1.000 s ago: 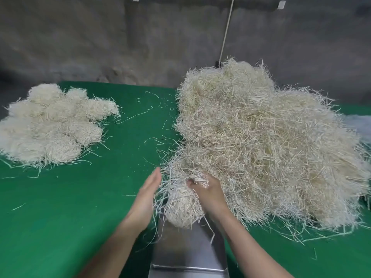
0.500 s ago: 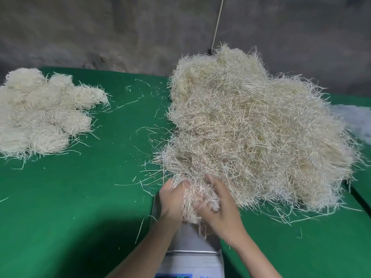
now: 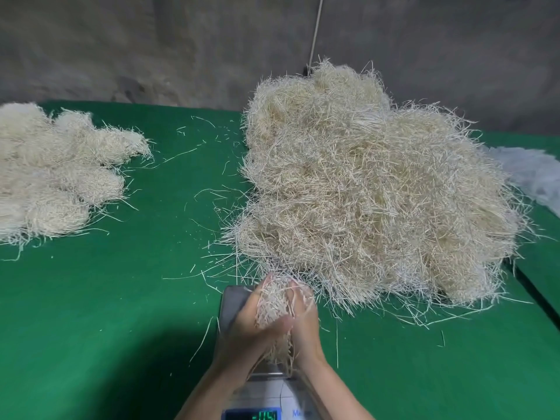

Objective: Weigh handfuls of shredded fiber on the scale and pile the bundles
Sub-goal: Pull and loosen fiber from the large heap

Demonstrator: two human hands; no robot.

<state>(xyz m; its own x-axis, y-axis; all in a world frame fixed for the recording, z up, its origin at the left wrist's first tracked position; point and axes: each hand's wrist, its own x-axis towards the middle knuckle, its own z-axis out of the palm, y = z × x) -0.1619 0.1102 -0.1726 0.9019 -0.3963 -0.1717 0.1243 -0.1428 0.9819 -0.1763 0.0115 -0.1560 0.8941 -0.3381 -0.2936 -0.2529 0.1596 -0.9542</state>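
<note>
A: hands?
B: left hand (image 3: 247, 324) and right hand (image 3: 304, 318) were pressed together, both gripping one handful of fiber (image 3: 272, 301) over the scale pan (image 3: 232, 301), by the big heap (image 3: 363, 192).
A: and the bundles (image 3: 54, 171)?
B: piled far left on the green table (image 3: 121, 313).

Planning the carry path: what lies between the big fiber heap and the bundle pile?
Head view: green cloth with stray strands, between heap and pile.

I counted two hands, a left hand (image 3: 247, 324) and a right hand (image 3: 306, 319), one scale (image 3: 231, 304), one handful of fiber (image 3: 272, 301), one loose heap (image 3: 363, 183) and one pile of bundles (image 3: 54, 174).
</note>
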